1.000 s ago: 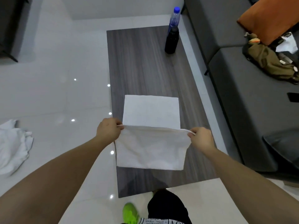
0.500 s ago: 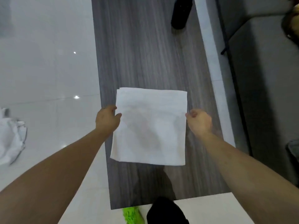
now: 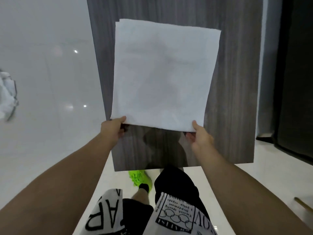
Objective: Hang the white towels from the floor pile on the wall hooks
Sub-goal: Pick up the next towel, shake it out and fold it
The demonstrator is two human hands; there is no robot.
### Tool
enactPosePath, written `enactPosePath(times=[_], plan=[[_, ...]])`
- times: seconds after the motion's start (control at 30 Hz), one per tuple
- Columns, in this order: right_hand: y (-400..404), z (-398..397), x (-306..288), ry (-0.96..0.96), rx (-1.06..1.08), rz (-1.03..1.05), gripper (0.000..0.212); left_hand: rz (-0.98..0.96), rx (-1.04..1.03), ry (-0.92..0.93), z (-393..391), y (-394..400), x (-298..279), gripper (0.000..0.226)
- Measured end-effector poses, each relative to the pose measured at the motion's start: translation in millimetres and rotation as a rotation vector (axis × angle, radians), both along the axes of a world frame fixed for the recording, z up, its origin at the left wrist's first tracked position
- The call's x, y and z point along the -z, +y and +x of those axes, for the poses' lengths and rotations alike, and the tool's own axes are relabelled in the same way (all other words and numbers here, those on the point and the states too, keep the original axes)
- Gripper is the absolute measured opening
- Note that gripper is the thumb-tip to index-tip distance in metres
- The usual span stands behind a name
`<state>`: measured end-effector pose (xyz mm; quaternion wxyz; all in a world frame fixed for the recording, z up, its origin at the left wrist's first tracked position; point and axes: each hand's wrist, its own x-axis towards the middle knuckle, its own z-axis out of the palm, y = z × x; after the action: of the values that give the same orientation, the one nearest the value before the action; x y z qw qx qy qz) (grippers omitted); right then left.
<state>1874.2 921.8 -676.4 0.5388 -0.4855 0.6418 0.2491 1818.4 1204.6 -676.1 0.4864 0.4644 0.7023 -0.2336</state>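
Note:
A folded white towel (image 3: 162,73) lies flat over the dark wood-grain table (image 3: 237,82), squared into a rectangle. My left hand (image 3: 114,128) pinches its near left corner, thumb on top. My right hand (image 3: 200,136) pinches the near right corner the same way. The near edge is lifted a little off the tabletop. A crumpled pile of white towels (image 3: 6,97) sits on the floor at the far left edge of the view, mostly cut off. No wall hooks are in view.
Glossy white floor tiles (image 3: 50,82) spread to the left of the table. A dark sofa (image 3: 294,82) runs along the right side. My legs in black-and-white shorts and a bright green shoe (image 3: 138,177) stand at the table's near end.
Both hands slid from the towel's side edges down to its near corners. The view tilted down and closer, so the bottle and the far table end left the frame.

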Motion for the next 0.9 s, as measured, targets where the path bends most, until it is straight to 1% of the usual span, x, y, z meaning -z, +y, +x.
enactPosePath(times=[0.07, 0.1, 0.13, 0.2, 0.3, 0.4, 0.47, 0.53, 0.67, 0.73, 0.8, 0.9], plan=[[15.3, -4.2, -1.5, 0.001, 0.107, 0.12, 0.033, -0.201, -0.206, -0.089, -1.2, -14.8, 4.2, 0.037], [23.0, -5.8, -2.3, -0.01, 0.142, 0.174, 0.032, -0.25, -0.28, -0.133, -1.6, -22.9, 6.7, 0.03], [31.2, -6.4, -3.7, -0.02, 0.175, 0.229, 0.03, -0.258, -0.336, -0.168, -2.3, -29.5, 9.2, 0.026], [45.3, -6.3, -9.2, -0.014, 0.194, 0.294, 0.026, -0.225, -0.399, -0.212, -5.1, -35.8, 11.1, 0.026], [56.4, -5.5, -22.5, -0.009, 0.123, 0.285, 0.021, -0.175, -0.387, -0.257, -6.7, -28.4, -0.7, 0.033], [68.7, -7.0, -53.0, -0.075, 0.072, 0.266, 0.034, -0.009, -0.342, -0.332, -6.4, -14.3, -34.0, 0.04], [85.3, -8.4, -83.0, -0.137, 0.027, 0.258, 0.033, 0.166, -0.266, -0.397, -8.5, -4.3, -69.3, 0.043], [107.0, -6.7, -115.5, -0.215, -0.035, 0.25, 0.029, 0.304, -0.177, -0.496, -10.7, 9.8, -110.8, 0.04], [156.5, -8.9, -195.5, -0.428, -0.084, 0.313, 0.025, 0.361, -0.135, -0.73, -21.2, 50.0, -202.9, 0.039], [178.6, -13.5, -233.0, -0.51, -0.115, 0.336, 0.025, 0.411, -0.084, -0.792, -31.2, 66.3, -243.2, 0.043], [207.4, -30.7, -283.2, -0.59, -0.163, 0.382, 0.025, 0.494, -0.025, -0.841, -61.4, 92.2, -297.2, 0.042], [262.6, -57.9, -356.3, -0.719, -0.25, 0.399, 0.019, 0.686, 0.11, -0.866, -115.1, 140.6, -373.7, 0.042]])
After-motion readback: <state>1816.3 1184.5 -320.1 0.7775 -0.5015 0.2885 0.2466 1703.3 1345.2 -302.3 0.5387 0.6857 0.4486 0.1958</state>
